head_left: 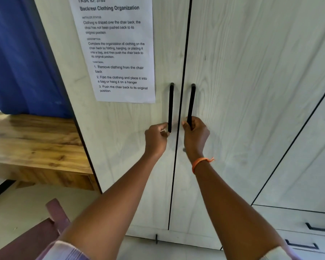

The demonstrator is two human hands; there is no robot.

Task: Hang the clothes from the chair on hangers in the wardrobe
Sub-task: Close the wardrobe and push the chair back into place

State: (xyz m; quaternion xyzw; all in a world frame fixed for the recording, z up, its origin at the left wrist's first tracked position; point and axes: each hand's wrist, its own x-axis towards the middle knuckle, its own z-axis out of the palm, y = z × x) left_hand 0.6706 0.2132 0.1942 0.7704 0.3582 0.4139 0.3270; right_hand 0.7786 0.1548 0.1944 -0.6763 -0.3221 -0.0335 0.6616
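Two hands at the closed double doors of a pale wood-grain wardrobe point(233, 72), arms stretched forward and slightly upward from the bottom edge of the view. Right hand point(195, 136), orange band point(201, 163) at the wrist, curled around the lower end of the right black handle point(191, 104), thumb toward the centre seam. Left hand point(156, 137) at the foot of the left black handle point(170, 107), fingertips pinching or hooking behind the bar, grip looser than its partner's and not wholly readable from this angle. Doors shut flush, nothing of rail or hangers in view; clothes and chair largely out of frame, only a purplish-brown shape point(53, 218) at lower left, possibly the chair or a garment on it. Likely trouble ahead: left fingertips slipping off the handle on the pull, given so shallow a hold; left door swinging out toward the wooden table point(26, 139) close beside the wardrobe; printed task sheet point(116, 49) taped to that door tearing or peeling if brushed. Blue curtain point(21, 53) behind the table, drawers point(308, 228) low at right.
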